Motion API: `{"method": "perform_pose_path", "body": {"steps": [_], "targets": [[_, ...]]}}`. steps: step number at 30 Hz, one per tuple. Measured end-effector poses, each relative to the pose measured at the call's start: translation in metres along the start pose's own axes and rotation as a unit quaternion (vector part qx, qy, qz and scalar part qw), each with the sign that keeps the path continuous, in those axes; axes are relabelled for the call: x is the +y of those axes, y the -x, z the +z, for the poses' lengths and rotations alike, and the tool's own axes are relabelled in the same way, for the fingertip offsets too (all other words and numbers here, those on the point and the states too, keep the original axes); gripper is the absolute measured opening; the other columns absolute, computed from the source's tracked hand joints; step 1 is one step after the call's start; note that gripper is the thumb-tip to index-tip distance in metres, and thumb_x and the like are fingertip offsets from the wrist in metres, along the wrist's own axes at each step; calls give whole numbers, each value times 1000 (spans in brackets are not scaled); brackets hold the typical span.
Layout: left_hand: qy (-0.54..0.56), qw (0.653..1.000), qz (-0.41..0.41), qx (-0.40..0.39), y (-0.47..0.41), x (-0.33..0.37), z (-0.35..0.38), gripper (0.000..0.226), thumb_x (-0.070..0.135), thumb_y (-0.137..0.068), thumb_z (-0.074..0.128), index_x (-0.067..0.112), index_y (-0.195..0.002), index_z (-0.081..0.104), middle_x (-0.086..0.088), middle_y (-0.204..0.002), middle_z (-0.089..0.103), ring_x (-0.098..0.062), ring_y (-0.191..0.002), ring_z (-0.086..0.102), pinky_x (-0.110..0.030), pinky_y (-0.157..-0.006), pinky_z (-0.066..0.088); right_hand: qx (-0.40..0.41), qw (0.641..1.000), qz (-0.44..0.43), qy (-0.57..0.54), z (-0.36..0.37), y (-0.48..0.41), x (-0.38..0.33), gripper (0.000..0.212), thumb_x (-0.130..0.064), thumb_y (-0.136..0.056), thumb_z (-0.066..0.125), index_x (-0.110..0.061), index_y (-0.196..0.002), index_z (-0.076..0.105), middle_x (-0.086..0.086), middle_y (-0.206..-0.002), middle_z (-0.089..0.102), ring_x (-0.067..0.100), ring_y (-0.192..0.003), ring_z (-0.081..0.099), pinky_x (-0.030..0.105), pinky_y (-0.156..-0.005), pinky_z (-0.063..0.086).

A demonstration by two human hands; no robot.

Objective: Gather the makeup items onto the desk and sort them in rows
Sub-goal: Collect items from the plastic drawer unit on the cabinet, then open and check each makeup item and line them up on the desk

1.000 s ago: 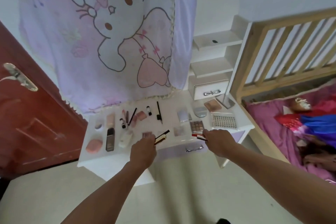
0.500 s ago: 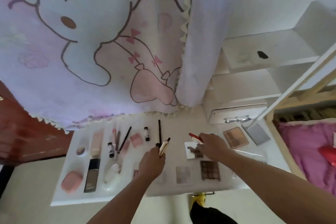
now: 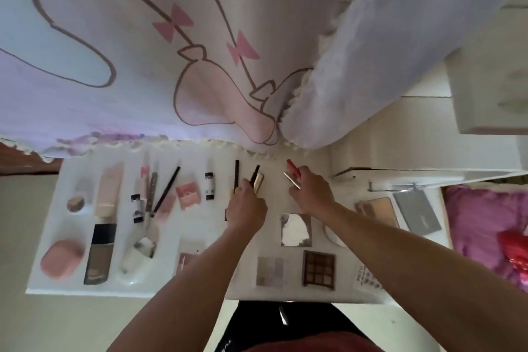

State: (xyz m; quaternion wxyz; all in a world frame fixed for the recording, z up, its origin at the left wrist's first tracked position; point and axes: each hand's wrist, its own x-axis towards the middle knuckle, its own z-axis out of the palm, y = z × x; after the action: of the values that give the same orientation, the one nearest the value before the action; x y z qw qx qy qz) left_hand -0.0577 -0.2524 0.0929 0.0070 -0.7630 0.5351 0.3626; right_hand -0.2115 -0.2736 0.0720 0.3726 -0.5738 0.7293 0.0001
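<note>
The white worktop (image 3: 200, 228) already carries most of the makeup, so the gathering looks nearly done and the sorting well along. At left, bottles and tubes lie in rough rows, among them a glossy dark foundation bottle (image 3: 98, 254), a matte pink tube (image 3: 108, 191) and a soft, rounded pink sponge (image 3: 61, 261). At right sit flat square pieces: a shiny mirror (image 3: 295, 230), a brown gridded palette (image 3: 318, 268) and a grey palette (image 3: 270, 271). The slim sticks at the back middle seem to be what is left. The left hand (image 3: 247, 208), fingers curled, holds a polished gold tube (image 3: 258, 181) and a dark pencil (image 3: 255, 173), just beside a black pencil (image 3: 236, 174) lying on the worktop. The right hand (image 3: 310, 194) pinches a red stick (image 3: 292, 165) and a thin metallic stick (image 3: 291, 180) in its fingers; whether these touch the worktop I cannot tell.
</note>
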Motion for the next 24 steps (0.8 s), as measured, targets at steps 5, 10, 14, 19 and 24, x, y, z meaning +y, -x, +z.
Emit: {"method": "perform_pose_path", "body": {"steps": [5, 10, 14, 19, 24], "targets": [[-13, 1000, 19, 7, -19, 1, 12, 34, 0, -86, 47, 2, -118, 39, -18, -113, 54, -35, -97, 56, -32, -71, 37, 26, 999, 5, -42, 11, -16, -2, 47, -21, -88, 62, -14, -131, 45, 10, -114, 61, 30, -98, 61, 31, -74, 42], [-15, 999, 28, -4, -22, 0, 12, 43, 2, -84, 54, 5, -124, 36, -16, -116, 52, -34, -98, 57, -32, -71, 37, 52, 997, 16, -51, 12, -17, 0, 50, -31, -87, 67, -15, -130, 47, 10, -114, 56, 31, -98, 60, 32, -76, 42], [-5, 1000, 18, -18, -20, -4, 8, 43, 5, -83, 57, 6, -122, 38, -15, -117, 51, -36, -103, 56, -33, -72, 38, 60, 998, 26, -23, 9, -13, 8, 45, -37, -89, 64, -13, -125, 50, 11, -113, 58, 32, -99, 61, 34, -78, 44], [-26, 999, 22, -19, -19, -7, 3, 40, 12, -84, 61, 9, -118, 40, -12, -114, 50, -33, -98, 57, -35, -70, 40, 55, 998, 20, 21, 5, -9, 15, 40, -40, -90, 59, -14, -121, 53, 10, -112, 57, 33, -98, 61, 37, -80, 47], [-57, 997, 44, -2, -6, -9, -7, 34, 23, -90, 58, 9, -119, 46, -11, -115, 51, -33, -100, 58, -36, -71, 41, 53, 997, -9, 58, 0, 4, 16, 40, -37, -91, 58, -15, -124, 51, 9, -116, 53, 34, -95, 62, 37, -78, 47]]}}
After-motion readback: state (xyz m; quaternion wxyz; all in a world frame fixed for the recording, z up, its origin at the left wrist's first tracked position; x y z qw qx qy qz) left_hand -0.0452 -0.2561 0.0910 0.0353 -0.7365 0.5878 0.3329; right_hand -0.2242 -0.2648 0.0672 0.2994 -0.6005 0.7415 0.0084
